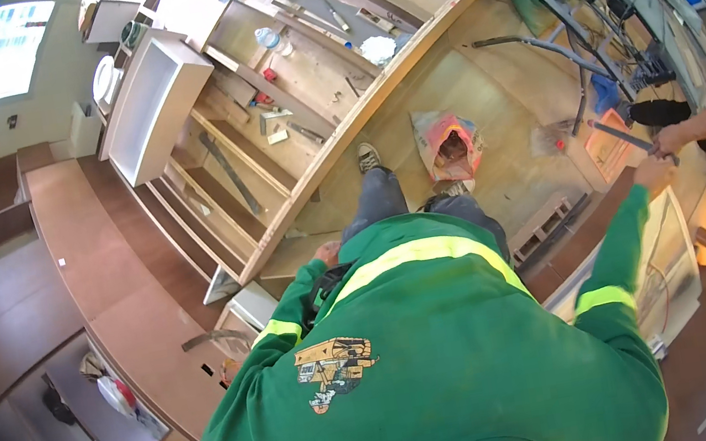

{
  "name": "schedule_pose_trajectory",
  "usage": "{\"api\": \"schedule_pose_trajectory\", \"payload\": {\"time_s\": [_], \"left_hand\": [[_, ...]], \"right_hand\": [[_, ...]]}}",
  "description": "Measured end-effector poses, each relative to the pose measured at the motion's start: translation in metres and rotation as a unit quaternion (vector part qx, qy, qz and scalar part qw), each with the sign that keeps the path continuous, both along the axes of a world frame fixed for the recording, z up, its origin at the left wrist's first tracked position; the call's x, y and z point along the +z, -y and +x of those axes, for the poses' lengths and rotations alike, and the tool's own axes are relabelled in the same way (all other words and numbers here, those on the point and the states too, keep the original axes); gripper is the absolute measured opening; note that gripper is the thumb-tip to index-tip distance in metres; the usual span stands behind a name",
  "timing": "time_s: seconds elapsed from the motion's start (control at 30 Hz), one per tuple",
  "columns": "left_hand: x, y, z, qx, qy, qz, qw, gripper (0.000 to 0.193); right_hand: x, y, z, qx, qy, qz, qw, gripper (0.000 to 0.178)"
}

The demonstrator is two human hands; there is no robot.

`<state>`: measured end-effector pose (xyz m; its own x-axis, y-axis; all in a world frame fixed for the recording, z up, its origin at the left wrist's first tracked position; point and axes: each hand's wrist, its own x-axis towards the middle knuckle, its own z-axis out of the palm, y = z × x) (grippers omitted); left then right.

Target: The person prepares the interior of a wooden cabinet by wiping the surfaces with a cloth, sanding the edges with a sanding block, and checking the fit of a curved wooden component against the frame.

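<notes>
My right hand (655,172) is stretched out to the right, closed around the lower end of a long, narrow grey-brown bar (619,134). Another person's hand (669,139) reaches in from the right edge and touches the same bar just above mine. My left hand (327,250) is down by my left hip, beside a dark pouch or strap (329,287). Its fingers look curled, and whatever they may hold is hidden. Green sleeves with yellow bands cover both my arms.
A wooden cabinet frame (371,99) lies ahead, with a water bottle (269,40) and several tools inside. An open bag (450,145) stands on the floor by my feet. Metal legs and cables (587,36) are at the right. Brown panels (92,262) stretch along the left.
</notes>
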<state>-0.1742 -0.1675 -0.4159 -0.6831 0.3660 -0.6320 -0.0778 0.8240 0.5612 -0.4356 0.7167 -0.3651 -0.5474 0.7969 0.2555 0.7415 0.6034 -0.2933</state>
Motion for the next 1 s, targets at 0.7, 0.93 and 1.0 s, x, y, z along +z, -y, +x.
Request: {"api": "schedule_pose_trajectory", "payload": {"time_s": [0.7, 0.93, 1.0], "left_hand": [[-0.171, 0.06, -0.172, 0.164, 0.065, -0.002, 0.984, 0.03], [-0.193, 0.23, -0.407, 0.504, -0.17, -0.053, 0.845, 0.051], [-0.207, 0.122, -0.472, 0.484, -0.158, -0.017, 0.861, 0.049]], "right_hand": [[-0.064, 0.373, -0.119, 0.311, 0.26, -0.321, 0.856, 0.062], [-0.075, 0.443, -0.179, 0.25, 0.24, -0.402, 0.847, 0.059], [-0.071, 0.421, -0.188, 0.268, 0.252, -0.343, 0.865, 0.056]]}}
